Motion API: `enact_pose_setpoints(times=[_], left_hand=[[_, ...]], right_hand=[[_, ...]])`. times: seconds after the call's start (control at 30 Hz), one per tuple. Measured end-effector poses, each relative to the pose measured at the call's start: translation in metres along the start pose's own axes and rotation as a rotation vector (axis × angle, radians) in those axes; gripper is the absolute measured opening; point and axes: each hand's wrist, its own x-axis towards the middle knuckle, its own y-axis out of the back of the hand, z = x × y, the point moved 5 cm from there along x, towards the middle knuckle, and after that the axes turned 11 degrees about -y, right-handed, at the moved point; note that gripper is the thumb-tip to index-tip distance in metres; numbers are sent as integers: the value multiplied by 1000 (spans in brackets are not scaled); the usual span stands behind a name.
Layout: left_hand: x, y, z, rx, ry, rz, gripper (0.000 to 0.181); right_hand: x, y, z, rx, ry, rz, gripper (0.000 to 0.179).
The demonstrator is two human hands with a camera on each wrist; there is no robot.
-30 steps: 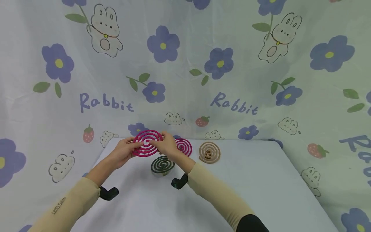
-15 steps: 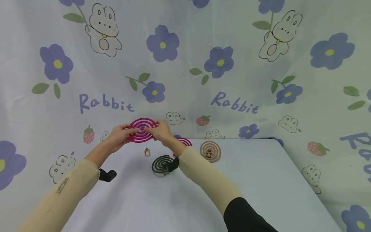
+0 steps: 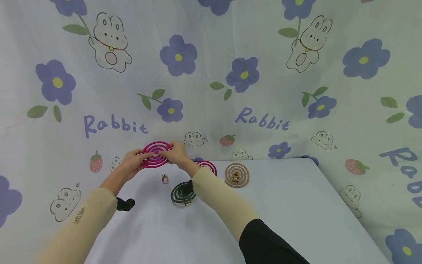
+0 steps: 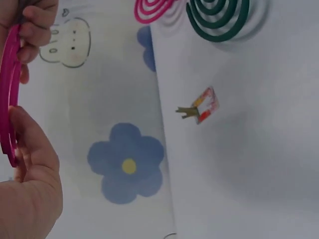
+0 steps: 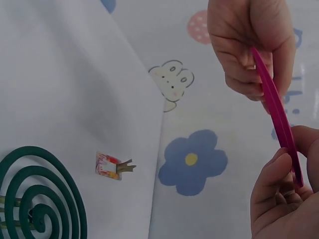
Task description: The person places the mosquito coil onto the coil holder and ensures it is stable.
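Both hands hold a bright pink mosquito coil (image 3: 150,167) up above the far left part of the table. My left hand (image 3: 131,164) pinches its left rim, with the thumb lying over the rings toward the centre. On the opposite rim my right hand (image 3: 179,154) pinches it in the same way. In the right wrist view the coil (image 5: 276,114) appears edge-on, slightly bowed, between the two hands. Below them on the table lies a small piece with a colourful printed square and a forked prong (image 4: 205,104). A dark green coil (image 5: 30,149) is beside it, partly covered by the right arm in the head view.
Farther right on the white table (image 3: 296,220) are a second pink coil (image 4: 144,20), partly behind the right forearm, and a brown coil (image 3: 246,176) with a small piece at its middle. A printed rabbit-and-flower curtain (image 3: 204,110) hangs behind the table's far edge.
Both hands have lifted the pink coil up and slightly left, which brought the small printed piece into view. The right forearm now covers part of the green coil.
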Motion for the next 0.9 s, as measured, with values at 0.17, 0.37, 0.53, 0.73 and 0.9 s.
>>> enact_pose_setpoints(times=[0.17, 0.37, 0.53, 0.73, 0.9], left_hand=[[2, 0, -18, -13, 17, 20, 59], [8, -2, -29, -22, 20, 38, 55], [12, -1, -33, -30, 19, 35, 53], [20, -1, -45, -21, 27, 30, 56], [22, -4, -62, -31, 61, 43, 63]], right_hand=[[8, -6, 14, -9, -18, -1, 27], [12, -5, 23, -7, -64, 7, 28], [16, -8, 29, 14, -85, 8, 27], [23, -10, 40, 18, -106, 26, 25], [28, -10, 52, -27, -126, 19, 27]])
